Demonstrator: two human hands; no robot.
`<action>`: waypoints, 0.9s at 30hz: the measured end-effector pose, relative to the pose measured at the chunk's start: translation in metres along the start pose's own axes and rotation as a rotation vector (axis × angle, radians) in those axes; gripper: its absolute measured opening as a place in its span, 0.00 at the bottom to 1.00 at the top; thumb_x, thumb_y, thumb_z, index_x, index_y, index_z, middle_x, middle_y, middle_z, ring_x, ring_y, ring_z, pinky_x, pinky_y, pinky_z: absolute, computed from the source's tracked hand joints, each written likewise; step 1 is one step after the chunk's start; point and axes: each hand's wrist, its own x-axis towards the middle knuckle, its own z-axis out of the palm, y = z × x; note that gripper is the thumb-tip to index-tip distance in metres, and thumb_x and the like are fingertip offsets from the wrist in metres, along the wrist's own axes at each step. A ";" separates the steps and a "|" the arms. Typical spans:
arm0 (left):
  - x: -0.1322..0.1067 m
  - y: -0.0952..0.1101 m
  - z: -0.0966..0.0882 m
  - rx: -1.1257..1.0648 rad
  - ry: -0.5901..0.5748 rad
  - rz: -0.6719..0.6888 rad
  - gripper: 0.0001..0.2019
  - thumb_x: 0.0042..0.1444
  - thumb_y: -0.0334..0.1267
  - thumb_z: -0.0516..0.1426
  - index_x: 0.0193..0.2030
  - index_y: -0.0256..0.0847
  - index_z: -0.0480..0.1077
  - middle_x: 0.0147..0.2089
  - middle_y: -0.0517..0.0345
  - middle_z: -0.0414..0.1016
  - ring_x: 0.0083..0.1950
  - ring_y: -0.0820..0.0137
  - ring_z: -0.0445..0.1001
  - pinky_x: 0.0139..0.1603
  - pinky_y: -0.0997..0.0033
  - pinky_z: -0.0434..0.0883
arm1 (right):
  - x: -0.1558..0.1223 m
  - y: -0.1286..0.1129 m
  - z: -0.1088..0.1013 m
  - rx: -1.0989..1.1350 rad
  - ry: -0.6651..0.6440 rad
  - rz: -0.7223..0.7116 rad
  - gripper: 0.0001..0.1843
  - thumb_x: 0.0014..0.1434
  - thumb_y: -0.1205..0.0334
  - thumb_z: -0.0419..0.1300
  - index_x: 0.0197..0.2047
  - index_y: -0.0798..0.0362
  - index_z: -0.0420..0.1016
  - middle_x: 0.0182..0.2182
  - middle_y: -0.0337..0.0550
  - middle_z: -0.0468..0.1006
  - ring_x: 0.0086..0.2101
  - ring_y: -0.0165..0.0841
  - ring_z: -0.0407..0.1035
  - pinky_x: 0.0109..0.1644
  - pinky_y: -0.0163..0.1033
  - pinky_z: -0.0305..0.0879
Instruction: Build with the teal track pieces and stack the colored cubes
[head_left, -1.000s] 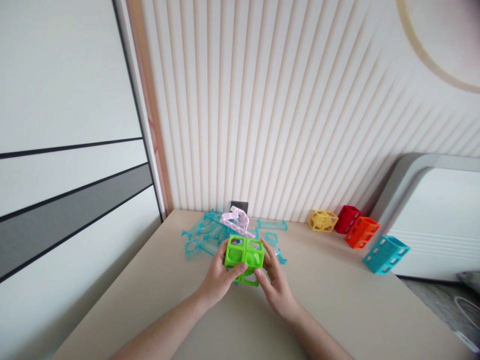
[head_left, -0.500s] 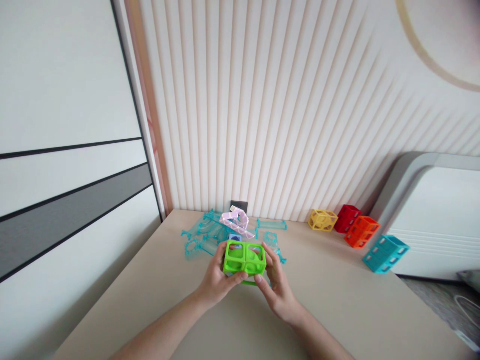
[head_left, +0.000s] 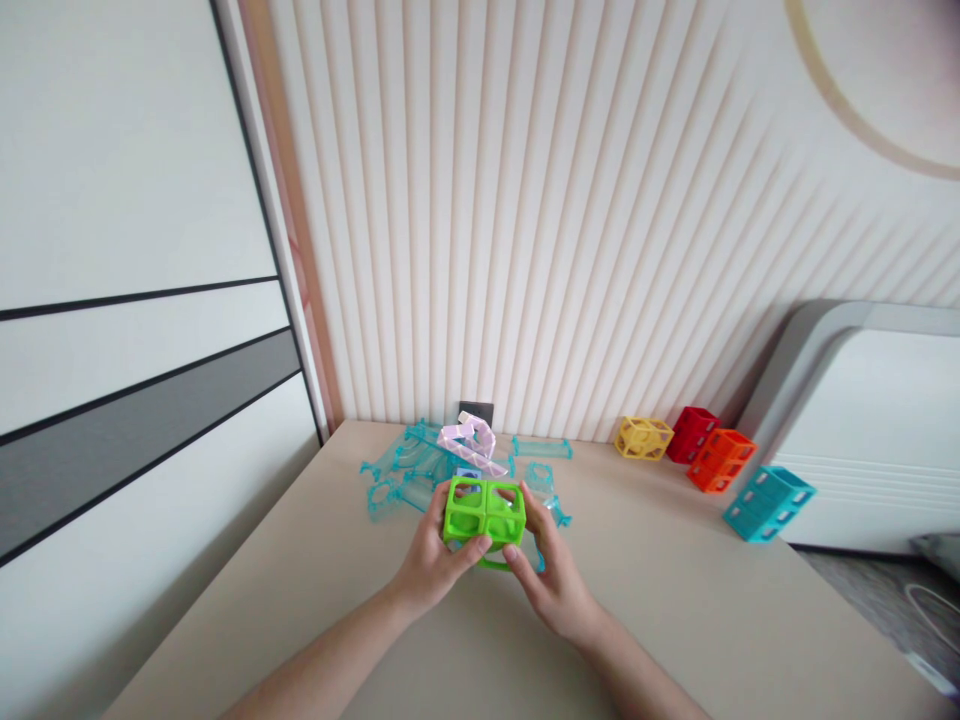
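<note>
A bright green openwork toy block (head_left: 484, 512), built of two joined frames with rounded holes, is held above the table between both hands. My left hand (head_left: 435, 555) grips its left side, the thumb along the lower front edge. On the opposite side my right hand (head_left: 551, 565) holds it with the fingers behind and the thumb at the bottom corner. Below the block, another green piece (head_left: 495, 565) shows in part, mostly hidden. Just behind the hands lies a pile of clear teal track-like pieces (head_left: 427, 455), with a pale purple jointed strip (head_left: 476, 445) on top.
To the right stand a yellow block (head_left: 643, 438), a red block (head_left: 691, 435), an orange block (head_left: 721, 460) and a teal block (head_left: 769, 503). A ribbed white wall (head_left: 465, 200) backs the table (head_left: 652, 590). A black square (head_left: 477, 411) sits at the wall's foot.
The green block has tipped a little in my hands, so its openings show at another angle. Both hands keep their hold, and the view has shifted slightly.
</note>
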 end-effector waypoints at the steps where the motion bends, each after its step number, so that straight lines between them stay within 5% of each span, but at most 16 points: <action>1: 0.000 0.001 -0.001 0.021 0.006 -0.004 0.28 0.53 0.46 0.66 0.57 0.44 0.62 0.51 0.51 0.76 0.51 0.59 0.78 0.51 0.60 0.75 | 0.001 0.000 -0.001 -0.054 0.034 -0.023 0.37 0.67 0.60 0.58 0.74 0.42 0.45 0.68 0.52 0.60 0.66 0.46 0.56 0.67 0.57 0.57; 4: 0.001 -0.002 -0.004 0.219 0.067 0.065 0.28 0.50 0.44 0.68 0.57 0.45 0.64 0.50 0.52 0.77 0.50 0.58 0.78 0.53 0.58 0.75 | 0.004 -0.002 -0.005 -0.219 0.127 -0.158 0.37 0.64 0.63 0.61 0.72 0.38 0.52 0.70 0.48 0.56 0.67 0.48 0.53 0.67 0.59 0.56; 8: 0.000 -0.011 -0.007 0.542 0.100 0.370 0.26 0.51 0.43 0.68 0.56 0.46 0.65 0.49 0.51 0.77 0.51 0.56 0.78 0.53 0.55 0.75 | 0.008 -0.006 -0.012 -0.478 0.123 -0.337 0.28 0.62 0.66 0.63 0.63 0.35 0.68 0.59 0.48 0.71 0.57 0.47 0.67 0.59 0.57 0.65; 12: 0.002 -0.013 -0.006 0.697 0.087 0.566 0.23 0.57 0.43 0.64 0.57 0.43 0.63 0.47 0.49 0.77 0.49 0.58 0.78 0.50 0.57 0.76 | 0.011 -0.015 -0.012 -0.584 0.106 -0.460 0.25 0.64 0.68 0.61 0.63 0.42 0.69 0.50 0.49 0.77 0.49 0.41 0.72 0.53 0.52 0.70; 19: 0.002 -0.007 -0.004 0.738 0.063 0.599 0.23 0.60 0.47 0.62 0.57 0.43 0.61 0.45 0.49 0.76 0.46 0.60 0.79 0.48 0.60 0.77 | 0.011 -0.014 -0.010 -0.585 0.127 -0.514 0.23 0.65 0.69 0.61 0.62 0.45 0.69 0.47 0.49 0.79 0.48 0.40 0.73 0.54 0.53 0.69; 27: -0.002 -0.026 -0.011 0.734 0.046 0.518 0.26 0.57 0.45 0.65 0.58 0.43 0.61 0.48 0.48 0.75 0.50 0.59 0.78 0.50 0.59 0.77 | 0.014 -0.016 -0.007 -0.574 0.122 -0.548 0.24 0.66 0.68 0.60 0.64 0.44 0.67 0.43 0.47 0.80 0.45 0.37 0.74 0.52 0.51 0.70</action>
